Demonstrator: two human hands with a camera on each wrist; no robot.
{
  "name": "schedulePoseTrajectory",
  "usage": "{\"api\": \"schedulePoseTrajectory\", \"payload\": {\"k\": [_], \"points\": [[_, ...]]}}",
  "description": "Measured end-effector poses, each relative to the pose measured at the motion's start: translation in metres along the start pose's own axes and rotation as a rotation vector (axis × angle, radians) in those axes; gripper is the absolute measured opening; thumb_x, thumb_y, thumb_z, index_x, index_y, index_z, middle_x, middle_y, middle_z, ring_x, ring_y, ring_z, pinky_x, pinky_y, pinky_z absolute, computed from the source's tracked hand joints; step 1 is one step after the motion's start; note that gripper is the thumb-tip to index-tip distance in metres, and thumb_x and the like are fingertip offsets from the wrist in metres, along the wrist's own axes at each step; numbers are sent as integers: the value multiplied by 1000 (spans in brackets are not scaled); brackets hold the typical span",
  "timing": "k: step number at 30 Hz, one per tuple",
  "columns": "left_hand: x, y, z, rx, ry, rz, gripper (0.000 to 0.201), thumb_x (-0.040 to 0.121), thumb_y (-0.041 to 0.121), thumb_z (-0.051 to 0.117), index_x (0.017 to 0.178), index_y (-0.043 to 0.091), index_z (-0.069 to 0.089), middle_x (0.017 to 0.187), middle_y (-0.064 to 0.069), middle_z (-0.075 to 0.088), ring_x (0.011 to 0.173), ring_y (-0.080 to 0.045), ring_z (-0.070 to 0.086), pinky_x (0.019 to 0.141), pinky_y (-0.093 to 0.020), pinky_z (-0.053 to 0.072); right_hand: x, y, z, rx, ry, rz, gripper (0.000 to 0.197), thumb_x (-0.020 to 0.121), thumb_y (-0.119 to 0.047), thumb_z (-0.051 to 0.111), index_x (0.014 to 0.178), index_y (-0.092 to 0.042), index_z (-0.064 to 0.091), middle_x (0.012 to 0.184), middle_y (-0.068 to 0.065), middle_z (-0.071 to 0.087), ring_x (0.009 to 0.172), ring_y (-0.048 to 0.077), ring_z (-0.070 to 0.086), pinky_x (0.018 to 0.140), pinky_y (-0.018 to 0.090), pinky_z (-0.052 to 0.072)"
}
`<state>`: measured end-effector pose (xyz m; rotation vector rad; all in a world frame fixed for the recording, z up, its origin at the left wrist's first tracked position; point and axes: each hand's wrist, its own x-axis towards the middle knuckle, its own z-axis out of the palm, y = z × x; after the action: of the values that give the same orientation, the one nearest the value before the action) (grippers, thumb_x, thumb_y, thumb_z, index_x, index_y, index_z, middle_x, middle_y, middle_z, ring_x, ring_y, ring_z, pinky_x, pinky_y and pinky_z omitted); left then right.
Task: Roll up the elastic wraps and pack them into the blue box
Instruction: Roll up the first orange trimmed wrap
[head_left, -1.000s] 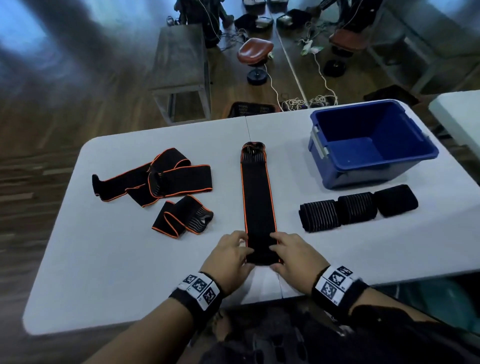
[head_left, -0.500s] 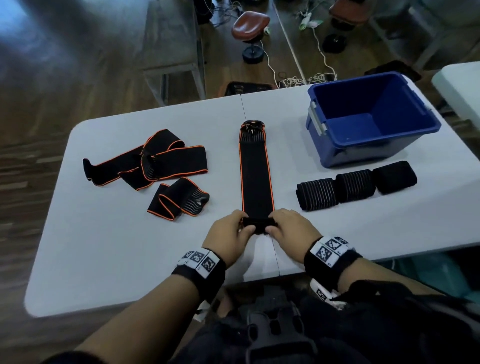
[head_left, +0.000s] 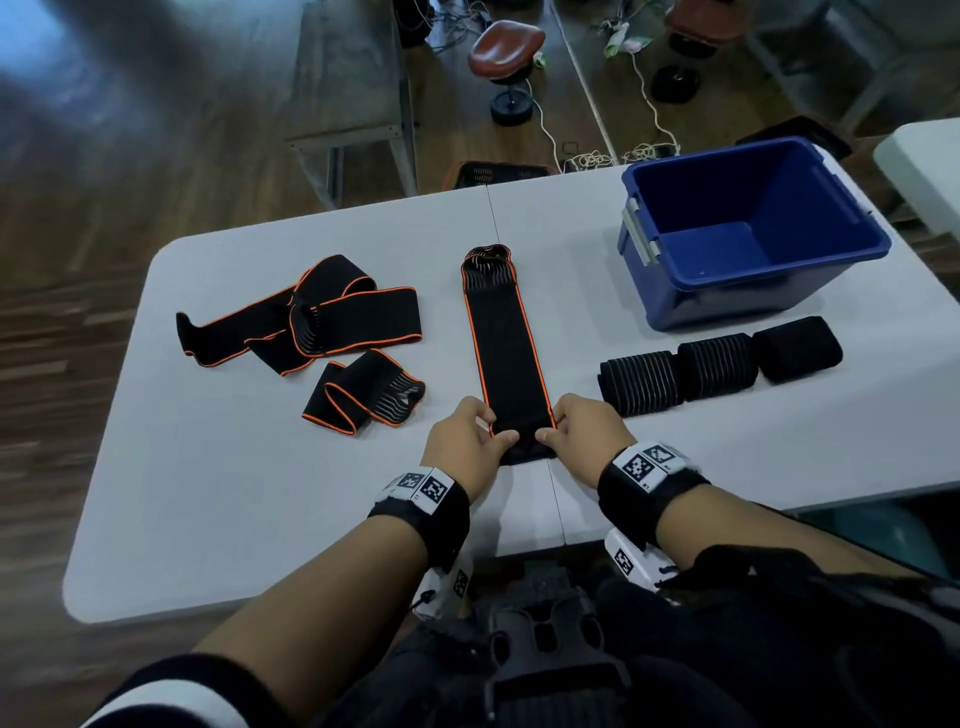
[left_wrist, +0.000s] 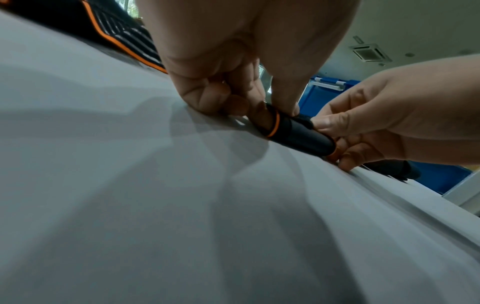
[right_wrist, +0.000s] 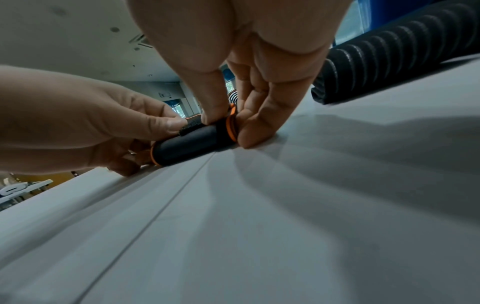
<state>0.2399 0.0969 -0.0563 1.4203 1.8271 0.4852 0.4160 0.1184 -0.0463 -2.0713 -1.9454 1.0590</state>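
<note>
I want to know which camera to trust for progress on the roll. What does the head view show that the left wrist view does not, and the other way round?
Only the head view shows the flat wrap's unrolled length, three finished rolls standing outside the empty blue box, and two loose wraps on the left.

Only the left wrist view shows the roll as a small tight cylinder lying on the table.

Both show the left hand and right hand pinching the roll's two ends.

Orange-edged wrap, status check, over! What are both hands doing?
Left hand and right hand both pinch the wrap, near end rolled. Three rolls wait beside the blue box, nothing inside. Path clear.
</note>
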Motion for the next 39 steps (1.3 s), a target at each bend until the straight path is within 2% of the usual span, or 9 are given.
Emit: {"api": "schedulePoseTrajectory", "payload": {"k": [4,9,13,19,23,29,32,35,39], "points": [[2,4,-1,166,-18,74,24,90,42,68,95,24,53,74,5,66,74,-15,63,67,-31,51,-2,0,0,24,42,-86,28,89,-25,68,109,-16,51,102,4,55,90,23,58,83,38,51],[6,3,-2,358,21,215,27,91,45,67,101,20,67,103,2,56,99,-21,52,87,-35,49,-7,2,7,-115,66,-218,20,96,-21,59,114,-16,54,112,2,45,86,22,57,79,32,49],[3,3,-3,513,-21,310,39,95,52,57,101,17,75,106,2,53,101,-20,45,91,-36,48,-6,4,7,-308,75,-344,21,100,-23,52,110,-9,63,118,6,49,99,26,55,83,38,52],[-10,-14,-6,577,-99,342,58,86,62,64,130,25,61,110,5,48,105,-17,40,92,-32,46,-13,15,-2,-347,-21,-351,63,88,-54,62,141,-21,51,134,-2,45,121,20,43,102,36,45],[-11,-20,-3,450,-68,298,61,88,53,66,143,29,52,110,5,50,107,-18,42,94,-32,44,-13,24,3,-295,-23,-291,64,91,-40,66,149,-28,41,129,-3,44,121,17,41,103,30,42],[-8,-27,-1,326,-9,259,39,98,33,60,136,29,61,94,4,52,98,-21,50,82,-29,41,-9,27,6,-41,-36,-174,44,94,-38,61,138,-32,55,106,-2,49,107,17,49,97,33,44],[-5,-22,-2,260,10,203,26,99,34,56,119,28,72,83,5,54,86,-19,52,72,-30,38,-3,24,2,-22,-40,-140,24,97,-41,55,108,-24,68,94,2,56,91,23,58,80,36,48],[-3,-14,-5,189,-8,129,25,100,38,55,100,23,75,79,3,64,80,-18,58,68,-29,41,1,19,0,13,-31,-88,33,99,-43,52,86,-16,65,80,3,63,77,22,61,70,36,50],[-1,-11,-3,148,-14,61,28,100,41,54,97,22,75,82,2,68,82,-18,61,71,-28,44,3,15,1,15,-37,-39,34,100,-42,50,79,-18,62,74,1,63,73,20,61,65,32,46]]}}
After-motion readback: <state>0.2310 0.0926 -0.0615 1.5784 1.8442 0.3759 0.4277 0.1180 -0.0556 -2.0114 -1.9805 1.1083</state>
